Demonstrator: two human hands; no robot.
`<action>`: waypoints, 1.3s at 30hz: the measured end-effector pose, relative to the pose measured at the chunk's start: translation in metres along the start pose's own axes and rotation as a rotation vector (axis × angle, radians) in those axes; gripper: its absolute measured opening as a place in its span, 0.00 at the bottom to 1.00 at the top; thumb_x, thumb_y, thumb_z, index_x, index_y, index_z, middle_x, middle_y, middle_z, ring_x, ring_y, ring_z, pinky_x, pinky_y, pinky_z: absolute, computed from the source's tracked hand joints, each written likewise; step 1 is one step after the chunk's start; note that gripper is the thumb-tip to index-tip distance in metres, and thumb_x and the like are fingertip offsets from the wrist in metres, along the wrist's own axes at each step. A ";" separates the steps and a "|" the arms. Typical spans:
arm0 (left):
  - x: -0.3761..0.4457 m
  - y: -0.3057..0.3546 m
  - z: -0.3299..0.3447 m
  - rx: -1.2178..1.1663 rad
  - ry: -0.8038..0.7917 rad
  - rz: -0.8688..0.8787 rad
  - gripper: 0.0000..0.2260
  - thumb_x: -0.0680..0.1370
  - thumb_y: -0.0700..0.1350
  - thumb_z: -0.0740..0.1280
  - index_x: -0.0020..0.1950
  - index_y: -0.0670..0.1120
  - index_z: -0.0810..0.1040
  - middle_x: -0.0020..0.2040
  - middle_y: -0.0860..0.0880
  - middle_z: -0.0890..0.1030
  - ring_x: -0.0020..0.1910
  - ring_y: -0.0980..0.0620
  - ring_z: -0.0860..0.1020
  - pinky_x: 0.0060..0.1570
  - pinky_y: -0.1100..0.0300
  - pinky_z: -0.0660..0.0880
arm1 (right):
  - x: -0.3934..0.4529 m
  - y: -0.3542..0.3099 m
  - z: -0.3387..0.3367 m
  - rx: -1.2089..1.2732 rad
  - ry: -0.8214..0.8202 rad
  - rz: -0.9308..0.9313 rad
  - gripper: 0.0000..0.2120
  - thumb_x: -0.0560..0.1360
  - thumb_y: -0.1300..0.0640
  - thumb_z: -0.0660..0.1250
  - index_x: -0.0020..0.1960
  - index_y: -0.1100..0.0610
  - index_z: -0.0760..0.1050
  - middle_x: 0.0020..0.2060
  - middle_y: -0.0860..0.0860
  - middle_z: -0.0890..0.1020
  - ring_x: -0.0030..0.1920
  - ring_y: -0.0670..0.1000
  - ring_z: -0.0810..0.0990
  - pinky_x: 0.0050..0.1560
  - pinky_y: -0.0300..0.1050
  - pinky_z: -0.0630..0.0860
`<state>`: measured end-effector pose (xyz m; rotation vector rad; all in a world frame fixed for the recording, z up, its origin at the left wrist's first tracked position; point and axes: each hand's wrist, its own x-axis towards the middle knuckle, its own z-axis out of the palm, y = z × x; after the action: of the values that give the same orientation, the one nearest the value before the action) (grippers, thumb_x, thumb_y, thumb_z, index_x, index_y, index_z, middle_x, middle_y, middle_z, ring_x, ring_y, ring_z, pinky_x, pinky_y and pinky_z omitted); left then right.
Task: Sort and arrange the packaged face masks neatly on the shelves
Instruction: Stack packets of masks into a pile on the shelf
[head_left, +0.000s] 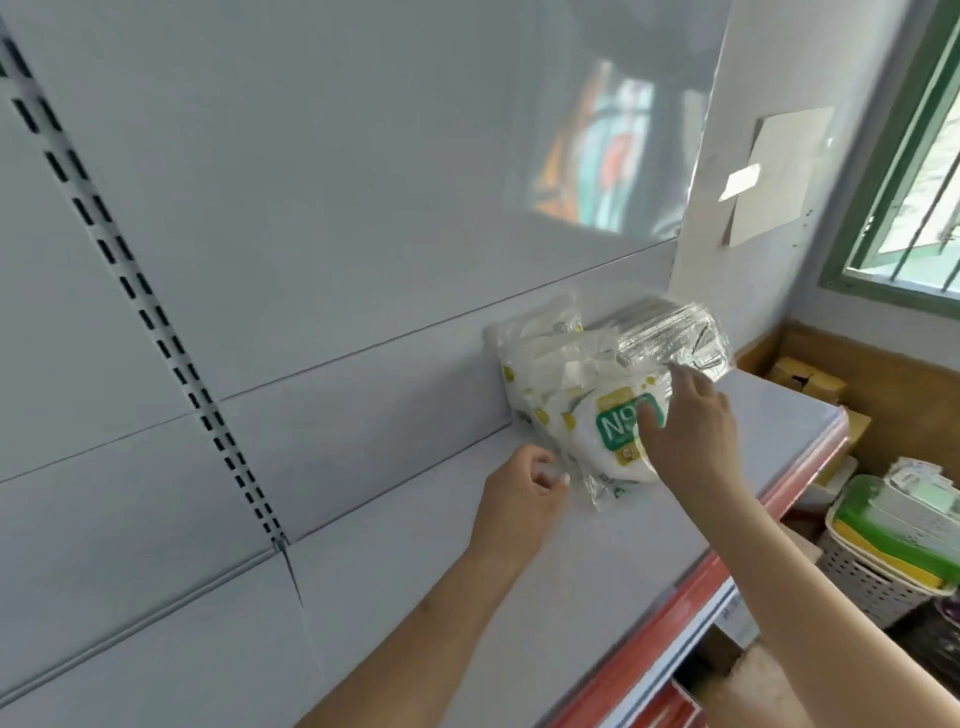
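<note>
A heap of packaged face masks (576, 384) lies against the back panel at the right end of the grey shelf (467, 571). The front pack (613, 431) is white with a green N95 label. A clear pack of dark masks (670, 338) sits on top at the right. My right hand (691, 436) lies on the front pack, its fingers spread over the label and reaching the clear pack. My left hand (524, 499) is at the heap's lower left, fingers curled, pinching the clear edge of a pack.
The shelf has a red front strip (691, 587) and a slotted upright (145, 312) at the left. Right of the shelf stand a white basket with green and yellow lids (893, 540), boxes (810, 384) and a green-framed window (914, 156).
</note>
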<state>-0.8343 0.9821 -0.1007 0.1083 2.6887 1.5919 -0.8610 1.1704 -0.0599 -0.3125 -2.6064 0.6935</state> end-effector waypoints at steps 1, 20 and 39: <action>-0.009 -0.004 -0.014 0.072 0.028 0.043 0.13 0.79 0.49 0.69 0.63 0.49 0.76 0.47 0.54 0.79 0.44 0.55 0.79 0.52 0.56 0.79 | -0.006 -0.025 -0.002 0.049 0.093 -0.069 0.26 0.79 0.53 0.64 0.75 0.59 0.64 0.72 0.57 0.70 0.69 0.62 0.69 0.67 0.58 0.68; -0.466 -0.206 -0.460 0.414 0.888 -0.393 0.16 0.82 0.53 0.62 0.69 0.52 0.75 0.66 0.53 0.77 0.66 0.55 0.72 0.68 0.60 0.69 | -0.493 -0.623 0.088 0.856 -1.144 -1.064 0.16 0.81 0.43 0.59 0.65 0.47 0.75 0.56 0.43 0.81 0.58 0.45 0.79 0.60 0.37 0.75; -0.714 -0.350 -0.747 -0.506 1.795 -0.395 0.11 0.82 0.48 0.66 0.50 0.43 0.84 0.44 0.48 0.85 0.41 0.54 0.82 0.36 0.65 0.76 | -0.819 -0.839 0.179 0.623 -1.125 -1.128 0.40 0.72 0.38 0.71 0.76 0.54 0.62 0.68 0.55 0.69 0.66 0.59 0.72 0.61 0.51 0.72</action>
<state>-0.1761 0.1126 -0.0632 -2.7151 2.0938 2.6541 -0.3055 0.1225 -0.0464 2.0360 -2.5053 1.3175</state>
